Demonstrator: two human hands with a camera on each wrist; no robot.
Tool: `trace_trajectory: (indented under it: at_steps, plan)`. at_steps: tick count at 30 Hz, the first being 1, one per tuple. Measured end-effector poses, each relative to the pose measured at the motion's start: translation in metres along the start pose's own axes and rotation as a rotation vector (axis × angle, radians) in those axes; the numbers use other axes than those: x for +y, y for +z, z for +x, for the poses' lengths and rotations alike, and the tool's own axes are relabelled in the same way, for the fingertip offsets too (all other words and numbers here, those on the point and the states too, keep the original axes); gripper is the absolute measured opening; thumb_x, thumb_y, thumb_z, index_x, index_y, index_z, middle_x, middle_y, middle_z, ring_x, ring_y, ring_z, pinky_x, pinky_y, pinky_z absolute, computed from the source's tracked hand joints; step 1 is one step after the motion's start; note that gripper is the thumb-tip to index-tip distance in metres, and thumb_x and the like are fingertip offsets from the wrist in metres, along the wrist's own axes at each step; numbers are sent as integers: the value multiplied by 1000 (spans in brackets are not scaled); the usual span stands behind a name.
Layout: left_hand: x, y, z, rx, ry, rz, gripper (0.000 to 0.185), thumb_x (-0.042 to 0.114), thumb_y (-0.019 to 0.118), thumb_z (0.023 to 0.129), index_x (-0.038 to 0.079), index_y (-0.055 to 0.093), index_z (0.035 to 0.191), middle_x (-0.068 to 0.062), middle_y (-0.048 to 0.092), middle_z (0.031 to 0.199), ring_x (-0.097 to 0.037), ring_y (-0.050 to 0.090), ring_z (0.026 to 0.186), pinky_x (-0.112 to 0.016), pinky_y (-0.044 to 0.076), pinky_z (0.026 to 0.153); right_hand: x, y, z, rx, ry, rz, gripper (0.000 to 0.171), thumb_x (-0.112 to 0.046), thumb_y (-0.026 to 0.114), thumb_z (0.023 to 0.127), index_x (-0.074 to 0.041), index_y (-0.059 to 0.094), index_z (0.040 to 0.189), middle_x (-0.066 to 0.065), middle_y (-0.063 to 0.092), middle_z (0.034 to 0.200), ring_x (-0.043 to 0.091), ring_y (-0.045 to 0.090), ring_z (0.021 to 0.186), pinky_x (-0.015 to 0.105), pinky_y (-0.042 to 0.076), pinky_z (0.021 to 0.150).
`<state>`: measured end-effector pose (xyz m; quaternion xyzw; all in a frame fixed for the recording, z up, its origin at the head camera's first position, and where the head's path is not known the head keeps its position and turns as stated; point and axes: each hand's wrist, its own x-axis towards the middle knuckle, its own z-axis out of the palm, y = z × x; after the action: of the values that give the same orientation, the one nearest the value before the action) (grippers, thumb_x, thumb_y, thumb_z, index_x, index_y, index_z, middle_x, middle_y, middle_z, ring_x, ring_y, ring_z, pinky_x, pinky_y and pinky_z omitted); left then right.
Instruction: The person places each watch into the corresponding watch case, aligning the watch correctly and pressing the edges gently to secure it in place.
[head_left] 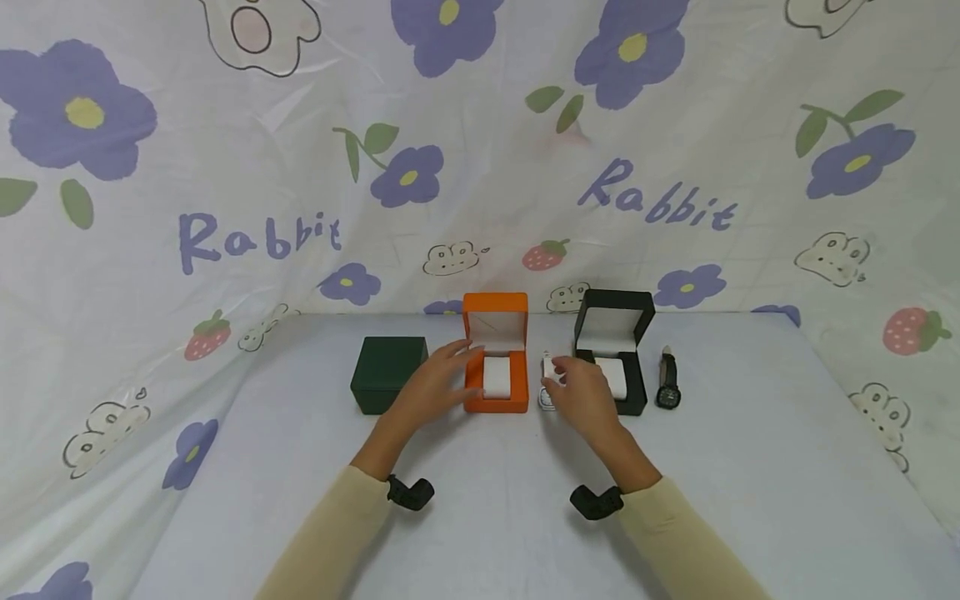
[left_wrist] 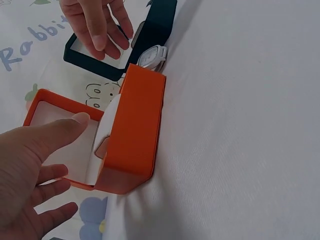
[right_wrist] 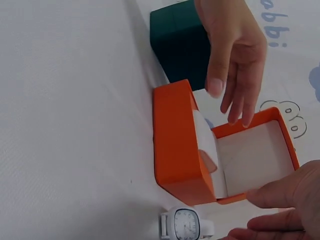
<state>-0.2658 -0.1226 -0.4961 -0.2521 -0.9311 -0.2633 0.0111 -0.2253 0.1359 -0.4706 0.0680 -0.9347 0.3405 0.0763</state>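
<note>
1. We are seeing the orange box [head_left: 496, 375] standing open mid-table w/ its lid upright and a white cushion [head_left: 497, 377] sitting inside.
2. Left hand [head_left: 438, 379] is hovering at the box's left side, fingers straight and loosely spread, gripping nothing; contact w/ the box: cannot tell.
3. Right hand [head_left: 581, 392] is hovering just right of the orange box, above the white watch [right_wrist: 186, 223], fingers relaxed. Whether it is touching the watch: cannot tell.
4. White watch is lying on the cloth btwn the orange box and the open black box [head_left: 613, 350].
5. We are noting a shut green box [head_left: 387, 372] left of the orange one, and a black watch [head_left: 667, 379] lying right of the black box.
</note>
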Motion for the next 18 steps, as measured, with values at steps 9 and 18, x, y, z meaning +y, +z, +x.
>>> trace_trajectory:
  at_steps: [9, 18]
  plan:
    - [1, 9, 10, -37, 2, 95, 73, 32, 82, 88, 19, 49, 152, -9, 44, 156, -29, 41, 143, -47, 41, 114, -6, 9, -3, -78, 65, -97, 16, -3, 72, 92, 10, 69, 99, 16, 68, 79, 20, 59, 61, 25, 50, 47]
    - [3, 10, 17, -65, -14, 111, 69, 33, 84, 86, 17, 56, 147, -7, 55, 144, -24, 52, 131, -40, 45, 112, -2, 16, -6, -51, 20, -96, 12, 16, 60, 87, 12, 69, 93, 14, 66, 76, 17, 54, 58, 25, 44, 44]
